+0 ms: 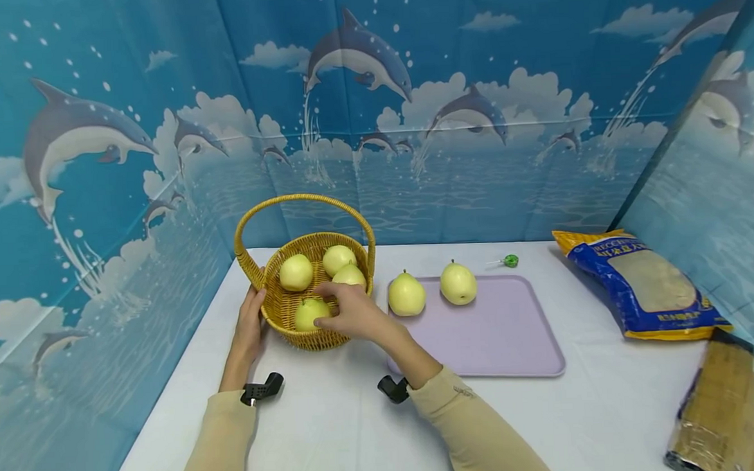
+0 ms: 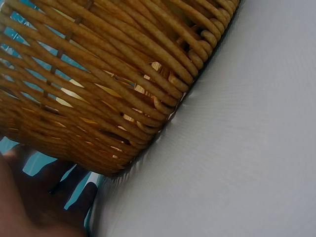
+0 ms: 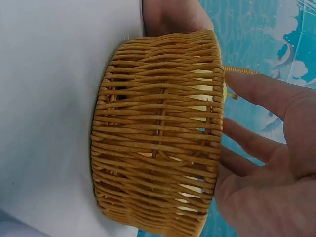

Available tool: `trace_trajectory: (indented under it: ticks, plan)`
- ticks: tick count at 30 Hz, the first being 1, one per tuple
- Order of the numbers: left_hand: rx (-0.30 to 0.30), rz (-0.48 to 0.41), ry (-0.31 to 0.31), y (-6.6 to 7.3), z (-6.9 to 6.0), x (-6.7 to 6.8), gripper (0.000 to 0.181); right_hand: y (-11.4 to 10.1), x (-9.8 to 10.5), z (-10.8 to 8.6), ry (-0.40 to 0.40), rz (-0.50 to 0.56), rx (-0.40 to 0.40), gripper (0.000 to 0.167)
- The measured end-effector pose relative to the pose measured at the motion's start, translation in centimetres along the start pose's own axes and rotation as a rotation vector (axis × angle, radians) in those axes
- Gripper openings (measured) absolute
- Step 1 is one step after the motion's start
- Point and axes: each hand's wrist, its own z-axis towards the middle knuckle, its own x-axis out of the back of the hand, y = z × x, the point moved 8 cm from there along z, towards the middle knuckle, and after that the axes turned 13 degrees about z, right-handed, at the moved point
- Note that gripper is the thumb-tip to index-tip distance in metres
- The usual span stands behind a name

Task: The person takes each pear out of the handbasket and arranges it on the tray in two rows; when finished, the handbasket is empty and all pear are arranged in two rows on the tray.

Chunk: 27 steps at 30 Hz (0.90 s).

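In the head view, a wicker basket [image 1: 315, 340] with a tall handle holds several yellow-green pears. The left hand [image 1: 248, 326] rests against its left side, fingers extended; in the left wrist view that hand [image 2: 47, 200] lies beside the woven wall [image 2: 108, 89]. The right hand [image 1: 355, 315] reaches over the front right rim, thumb and fingers around the front pear [image 1: 308, 314]. The right wrist view shows the right hand [image 3: 276, 143] at the rim of the basket [image 3: 158, 133], its thumb by the pear's stem; the rim hides some fingertips.
Right of the basket, a lilac tray [image 1: 499, 335] holds two pears, one [image 1: 407, 294] at its left edge and another [image 1: 458, 283] at the back. Behind it lies a green lollipop [image 1: 511, 260]. A blue-and-yellow bag [image 1: 653, 281] and a brown package [image 1: 722, 403] are at the right.
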Motion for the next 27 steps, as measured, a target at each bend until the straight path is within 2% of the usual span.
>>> trace_trajectory:
  ticks: [8, 22, 27]
  plan:
    - [0.000, -0.009, -0.001, 0.1, 0.0, -0.1, 0.060, 0.0, -1.2, 1.4, -0.035, -0.144, -0.040, 0.054]
    - [-0.016, -0.011, -0.006, 0.3, 0.0, -0.1, 0.060, 1.1, -2.0, 3.3, -0.028, -0.148, -0.113, 0.069]
    - [-0.011, -0.009, -0.006, 0.2, 0.0, -0.1, 0.060, 1.1, -2.4, 3.5, 0.003, -0.176, -0.108, 0.074]
